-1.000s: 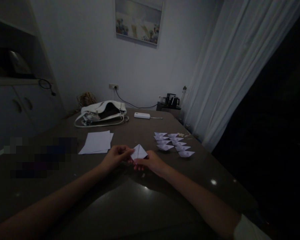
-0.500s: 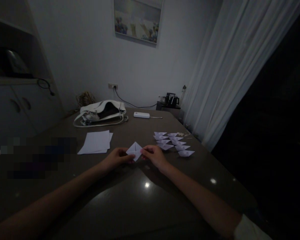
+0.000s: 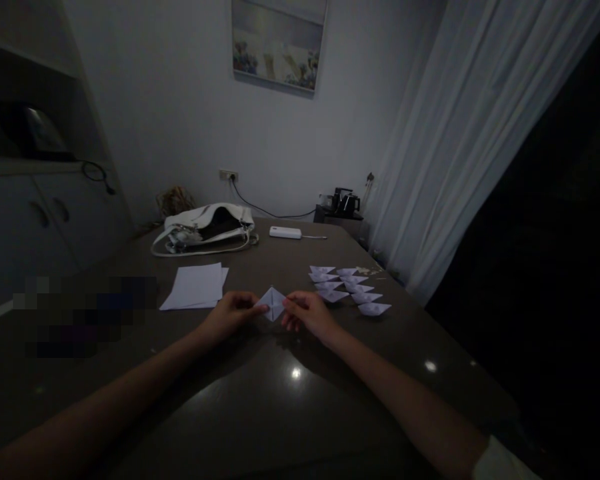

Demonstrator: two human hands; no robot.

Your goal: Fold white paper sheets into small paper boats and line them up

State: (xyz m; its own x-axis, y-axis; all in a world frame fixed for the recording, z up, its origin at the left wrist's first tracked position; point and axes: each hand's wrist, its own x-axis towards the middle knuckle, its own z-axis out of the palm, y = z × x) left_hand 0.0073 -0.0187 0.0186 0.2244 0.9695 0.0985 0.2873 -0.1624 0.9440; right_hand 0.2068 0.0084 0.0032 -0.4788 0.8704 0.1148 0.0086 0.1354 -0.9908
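Note:
A small diamond of folded white paper (image 3: 273,302) is held up over the table between my two hands, with creases crossing at its middle. My left hand (image 3: 235,312) pinches its left corner, the thumb lying on the front face. On the opposite corner, my right hand (image 3: 307,315) grips with thumb and forefinger, its other fingers curled below. To the right stand several folded paper boats (image 3: 332,295) in two columns. A stack of white paper sheets (image 3: 195,285) lies left of my hands.
On the dark glossy table (image 3: 260,413), a white handbag (image 3: 207,227) lies at the far left, near a white power bank (image 3: 285,233) with a short cable. Small scraps (image 3: 367,271) lie beyond the boats. A black kettle (image 3: 349,203) stands past the far edge; a white curtain (image 3: 430,153) hangs at right.
The folded paper has shifted slightly left and turned so its corners point sideways into each hand. My right hand has moved from its lower edge to the right corner.

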